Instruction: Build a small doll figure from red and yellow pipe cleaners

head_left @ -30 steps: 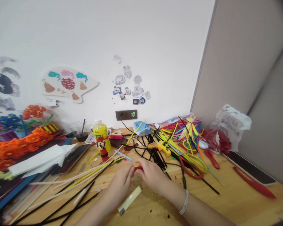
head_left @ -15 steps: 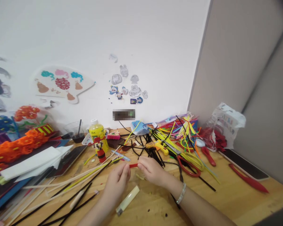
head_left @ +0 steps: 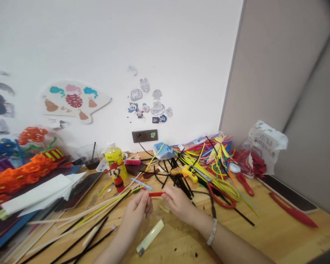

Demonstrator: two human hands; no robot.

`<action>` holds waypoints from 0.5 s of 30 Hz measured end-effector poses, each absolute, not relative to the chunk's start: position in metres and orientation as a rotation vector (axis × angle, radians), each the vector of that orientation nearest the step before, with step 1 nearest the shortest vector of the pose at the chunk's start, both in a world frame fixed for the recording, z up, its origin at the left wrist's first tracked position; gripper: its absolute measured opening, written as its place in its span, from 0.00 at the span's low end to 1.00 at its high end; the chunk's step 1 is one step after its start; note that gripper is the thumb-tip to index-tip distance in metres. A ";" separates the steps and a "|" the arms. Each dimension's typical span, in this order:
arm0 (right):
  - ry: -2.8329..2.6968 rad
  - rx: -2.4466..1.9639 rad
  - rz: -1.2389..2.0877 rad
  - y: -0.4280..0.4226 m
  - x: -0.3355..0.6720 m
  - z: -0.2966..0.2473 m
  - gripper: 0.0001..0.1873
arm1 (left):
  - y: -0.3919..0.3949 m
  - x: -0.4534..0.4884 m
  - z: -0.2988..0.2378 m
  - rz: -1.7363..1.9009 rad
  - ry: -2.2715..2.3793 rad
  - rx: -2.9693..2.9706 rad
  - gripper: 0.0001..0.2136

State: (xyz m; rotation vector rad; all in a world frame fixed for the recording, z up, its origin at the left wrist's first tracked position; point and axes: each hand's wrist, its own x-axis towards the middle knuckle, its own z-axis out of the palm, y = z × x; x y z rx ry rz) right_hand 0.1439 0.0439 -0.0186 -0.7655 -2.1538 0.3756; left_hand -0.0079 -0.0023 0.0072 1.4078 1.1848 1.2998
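Observation:
A short red pipe cleaner [head_left: 156,194] spans the gap between my hands, above the wooden tabletop [head_left: 277,234]. My left hand [head_left: 136,212] pinches its left end, and my right hand [head_left: 177,204] pinches its right end. Below them lies a pale yellow lighter [head_left: 150,237]. A small yellow scrap [head_left: 164,209] rests near my right hand. Bundles of black pipe cleaners [head_left: 180,182] lie just beyond my right hand, and long cream, yellow and black stems [head_left: 90,209] spread to the left of my left hand.
Behind the hands stand a yellow glue bottle [head_left: 114,161], a red-and-white figure [head_left: 117,178] and a yellow hot glue gun [head_left: 185,173]. Scissors [head_left: 202,174] and red-handled pliers [head_left: 221,198] lie right. Orange flowers [head_left: 16,179] fill the left; a wall and partition close the back and right.
My hands have moved slightly closer together, and the red pipe cleaner stays between them. The camera view has shifted only a little.

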 end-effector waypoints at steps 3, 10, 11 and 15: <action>-1.958 -0.726 0.797 0.040 0.139 -0.014 0.19 | -0.003 -0.009 0.006 1.338 1.142 1.408 0.20; -1.562 -0.577 1.475 0.040 0.135 -0.011 0.19 | -0.001 -0.010 0.007 1.350 1.193 1.484 0.21; -1.546 -0.565 1.495 0.041 0.135 -0.011 0.19 | -0.001 -0.010 0.008 1.347 1.206 1.498 0.21; -1.557 -0.590 1.444 0.044 0.137 -0.013 0.17 | -0.003 -0.009 0.010 1.332 1.227 1.532 0.22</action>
